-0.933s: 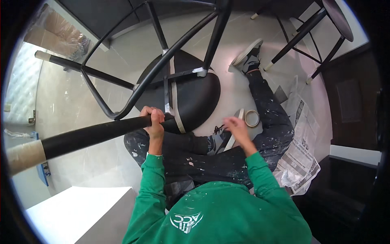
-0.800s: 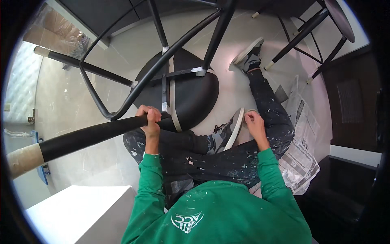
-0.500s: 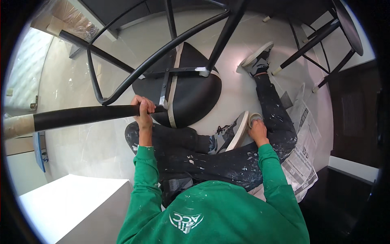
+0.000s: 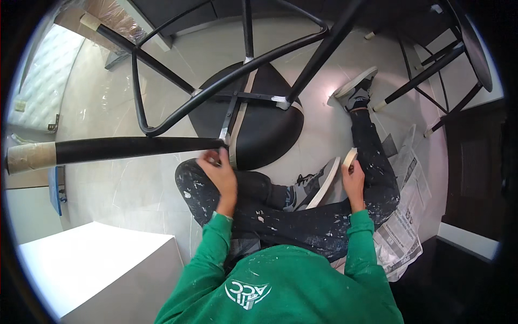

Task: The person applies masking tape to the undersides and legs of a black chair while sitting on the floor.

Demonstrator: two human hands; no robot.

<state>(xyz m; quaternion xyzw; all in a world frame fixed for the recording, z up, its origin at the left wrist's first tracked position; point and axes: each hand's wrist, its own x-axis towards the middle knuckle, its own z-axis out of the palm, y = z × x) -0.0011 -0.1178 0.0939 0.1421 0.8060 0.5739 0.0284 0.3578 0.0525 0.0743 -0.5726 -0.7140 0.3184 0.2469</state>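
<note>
Here you sit on the pale floor [image 4: 135,183] with both legs in paint-spattered dark trousers [image 4: 302,227] stretched out toward the right, and an upturned black chair [image 4: 259,129] lies just beyond your knees, its round seat down and its legs pointing up and toward you.

Your left hand [image 4: 220,171] is up by the chair leg [image 4: 135,149] that runs out to the left. The fingers are spread and loose, just below the near end of that leg where it meets the seat frame; they close on nothing, and I cannot tell whether the fingertips brush the metal. The far left tip of this leg is wrapped in a band of tan masking tape [image 4: 29,157]. Another leg, farther off at the upper left, also carries a tan tip [image 4: 89,20].

Your right hand [image 4: 353,181] is over your right thigh, clasping a roll of tape [image 4: 349,157] between thumb and fingers; the roll stands on edge, just right of the grey shoe [image 4: 318,183] on your folded foot.

Crumpled newspaper [image 4: 404,227] lies on the floor to the right of your legs. A second black chair [image 4: 448,65] stands at the far right, and a white box-like surface [image 4: 91,264] sits at the near left.
</note>
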